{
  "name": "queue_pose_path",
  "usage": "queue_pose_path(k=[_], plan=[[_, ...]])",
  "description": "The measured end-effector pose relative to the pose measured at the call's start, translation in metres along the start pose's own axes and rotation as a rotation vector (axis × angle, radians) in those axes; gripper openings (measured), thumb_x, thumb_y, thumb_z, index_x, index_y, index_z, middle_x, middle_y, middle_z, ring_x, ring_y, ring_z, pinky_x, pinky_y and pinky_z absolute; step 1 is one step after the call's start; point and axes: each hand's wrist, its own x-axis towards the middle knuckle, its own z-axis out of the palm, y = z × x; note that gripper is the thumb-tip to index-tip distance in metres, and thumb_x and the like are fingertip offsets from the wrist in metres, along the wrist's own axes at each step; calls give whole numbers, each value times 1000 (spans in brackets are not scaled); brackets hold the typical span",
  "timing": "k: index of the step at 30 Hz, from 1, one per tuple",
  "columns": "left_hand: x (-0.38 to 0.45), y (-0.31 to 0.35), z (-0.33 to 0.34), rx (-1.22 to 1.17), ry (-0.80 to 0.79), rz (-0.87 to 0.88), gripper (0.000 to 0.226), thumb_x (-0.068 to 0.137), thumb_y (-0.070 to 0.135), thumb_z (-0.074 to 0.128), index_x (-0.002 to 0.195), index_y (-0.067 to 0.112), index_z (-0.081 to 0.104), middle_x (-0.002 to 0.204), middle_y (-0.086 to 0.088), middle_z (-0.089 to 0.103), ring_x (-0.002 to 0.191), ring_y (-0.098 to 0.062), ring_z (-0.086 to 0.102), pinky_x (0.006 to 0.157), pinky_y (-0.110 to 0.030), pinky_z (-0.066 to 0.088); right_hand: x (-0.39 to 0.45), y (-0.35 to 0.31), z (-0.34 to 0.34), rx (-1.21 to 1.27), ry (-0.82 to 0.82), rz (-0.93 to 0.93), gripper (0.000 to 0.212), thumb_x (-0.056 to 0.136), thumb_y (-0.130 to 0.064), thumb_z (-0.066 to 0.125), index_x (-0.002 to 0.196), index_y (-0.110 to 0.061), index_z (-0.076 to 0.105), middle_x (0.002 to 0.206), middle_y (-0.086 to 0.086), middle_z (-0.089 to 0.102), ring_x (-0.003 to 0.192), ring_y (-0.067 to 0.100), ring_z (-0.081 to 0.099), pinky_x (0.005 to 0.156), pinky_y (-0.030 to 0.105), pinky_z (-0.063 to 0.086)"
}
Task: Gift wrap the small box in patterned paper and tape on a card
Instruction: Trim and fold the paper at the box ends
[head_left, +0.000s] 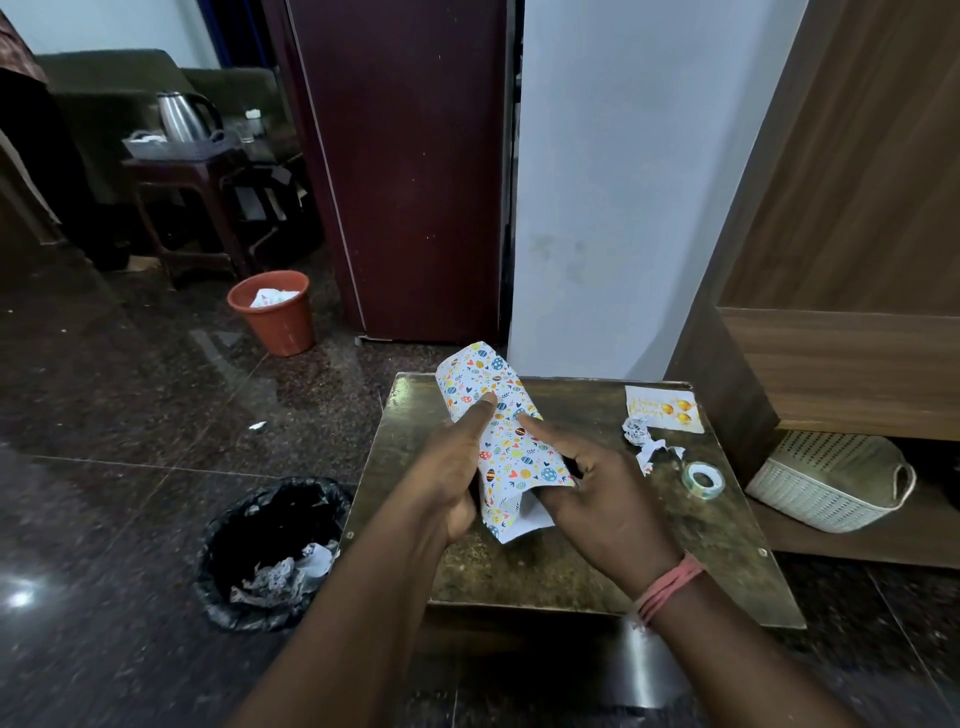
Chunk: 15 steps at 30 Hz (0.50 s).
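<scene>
Holding the work above a small brown table (415, 467), we grip one object with both hands: the patterned paper (506, 441), which is wrapped into a long tube; the small box inside is not visible.

Left of our fingers, on the dark floor, stands a black bin (270, 551) lined with a bag and containing crumpled paper scraps. Farther off on the same side sits an orange bucket (275, 317), also with paper in it.

Our left hand (452, 478) is closed around the left flank of the wrapped bundle, thumb (480, 410) laid flat on the printed top face and pressing it down. The far end of the paper extends beyond that thumb tip; the near end hangs open and unfolded below the palms.

Our right hand (597, 499) holds the right flank. Its index finger (540, 428) is extended and rests on the top face just beside the left thumb, while the remaining fingers curl under the paper edge.

Right of the right hand's fingers, on the table, lie torn paper scraps (647, 441), then a roll of clear tape (704, 480) lying flat. Beyond the scraps, at the far right corner, a greeting card (665, 409) lies face up. A white woven basket (831, 483) sits on a low shelf beyond the table edge.
</scene>
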Motion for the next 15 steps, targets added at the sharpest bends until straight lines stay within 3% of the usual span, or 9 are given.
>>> queue_pose_path(k=[5,8,11,15], plan=[[0,2,0,-54,25,-45,40,102,35,62,127,5,65,115,-16,76,108,-33,73,102,-54,53,3,-1,-5,-31,-66,-50,61,88,-12,71,140,-41,58,129,-28,64,116,-9,61,103,31,51],[1,2,0,-159,13,-98,44,102,36,62,132,4,61,121,-21,73,115,-38,70,107,-59,49,2,0,-3,-4,-40,-50,72,85,-12,72,147,-39,48,135,-24,61,122,-6,57,105,29,49],[0,3,1,-236,33,-123,44,101,32,63,133,1,60,120,-23,73,114,-39,70,103,-57,52,2,5,2,-36,3,-29,91,71,-32,74,152,-42,33,143,-17,48,131,2,50,109,35,46],[-2,5,1,-263,47,-139,41,101,29,65,128,0,62,116,-22,74,112,-37,71,94,-52,56,7,7,0,-27,6,19,103,58,-57,78,150,-43,33,142,-21,44,133,4,45,110,39,44]])
